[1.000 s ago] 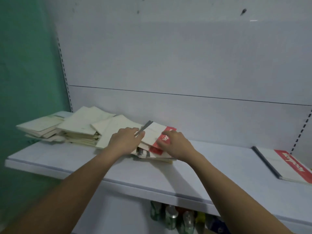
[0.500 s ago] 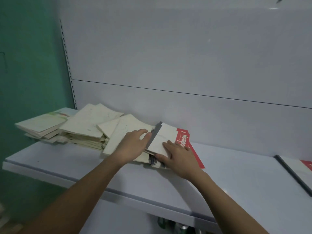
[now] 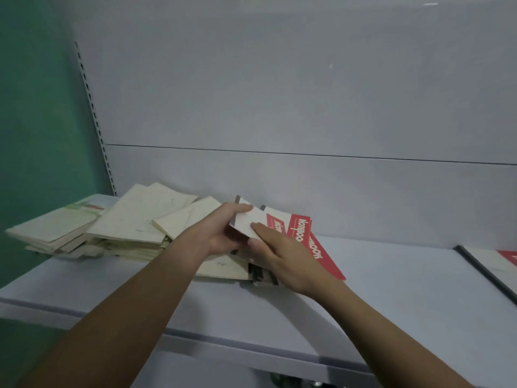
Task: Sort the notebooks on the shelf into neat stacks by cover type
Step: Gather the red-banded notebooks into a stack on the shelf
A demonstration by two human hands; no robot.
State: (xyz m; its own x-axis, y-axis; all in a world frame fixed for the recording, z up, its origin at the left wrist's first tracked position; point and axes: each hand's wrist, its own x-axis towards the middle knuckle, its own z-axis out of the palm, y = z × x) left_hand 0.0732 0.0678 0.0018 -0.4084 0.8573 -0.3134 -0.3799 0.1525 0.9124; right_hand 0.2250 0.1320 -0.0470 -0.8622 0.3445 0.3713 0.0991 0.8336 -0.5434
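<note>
Flat red-banded notebooks (image 3: 291, 228) — matte, rectangular

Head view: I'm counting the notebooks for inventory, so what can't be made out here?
- Red-and-white notebooks: count unclear; the left hand and right hand cover the fanned pile.
- Notebook at far right: cut off by the frame edge.
- Cream stacks: lower covers hidden by upper ones.

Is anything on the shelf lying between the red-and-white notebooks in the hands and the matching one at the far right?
Nothing visible does. Both hands, left hand and right hand, grip the red-and-white notebooks; bare shelf runs from there to the matching notebook at the right edge.
</note>
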